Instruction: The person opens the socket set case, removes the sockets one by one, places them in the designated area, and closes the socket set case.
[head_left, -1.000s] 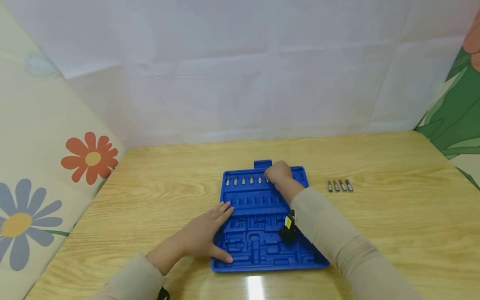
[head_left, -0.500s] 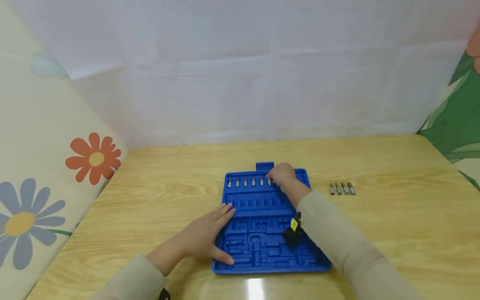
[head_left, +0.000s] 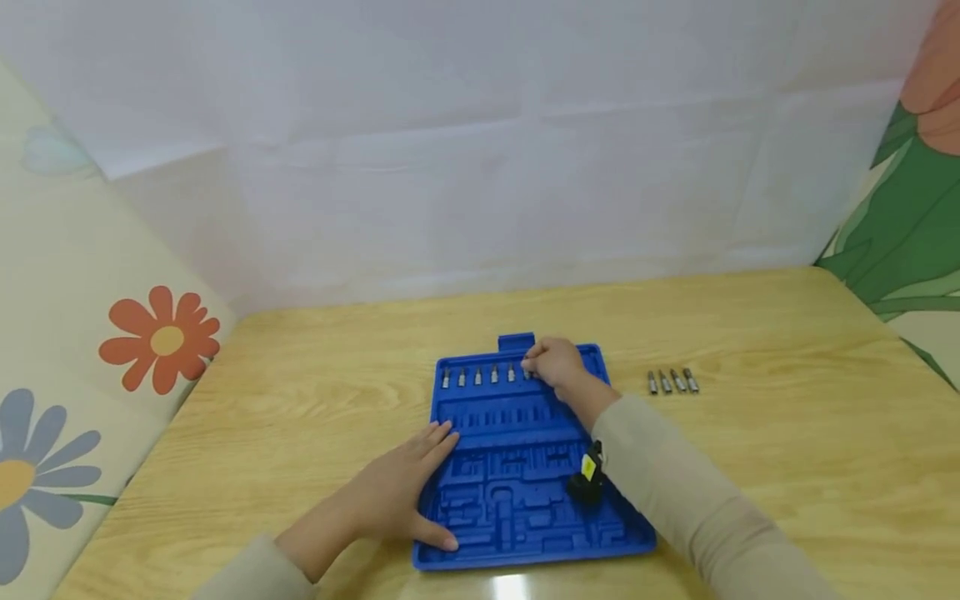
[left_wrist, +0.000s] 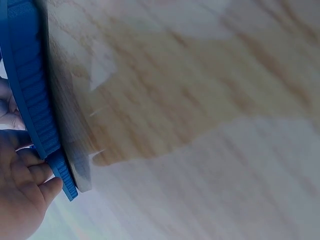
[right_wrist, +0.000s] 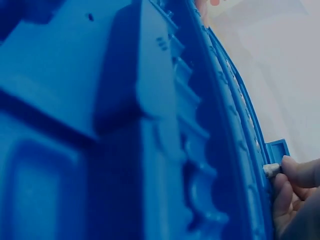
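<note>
An open blue plastic bit case [head_left: 517, 433] lies on the wooden table. Along its far row sit several short metal screwdriver bits [head_left: 478, 376]. My right hand [head_left: 558, 367] is at the right end of that row and pinches a screwdriver bit [right_wrist: 272, 170] between thumb and finger, at the case's far part. How deep that bit sits in its slot I cannot tell. My left hand [head_left: 397, 483] rests on the case's left edge, fingers extended and thumb over the near corner. In the left wrist view, fingers [left_wrist: 37, 172] touch the blue rim.
Several loose bits [head_left: 672, 382] lie side by side on the table, right of the case. A blue latch tab [head_left: 516, 342] sticks out at the case's far edge. White sheeting [head_left: 480, 192] hangs behind the table. A black wrist camera [head_left: 588, 479] hangs over the moulded recesses.
My right hand has turned and shifted slightly toward the near side, so its pinching fingertips show more. The head view has tilted a little. My left hand stays on the case edge.
</note>
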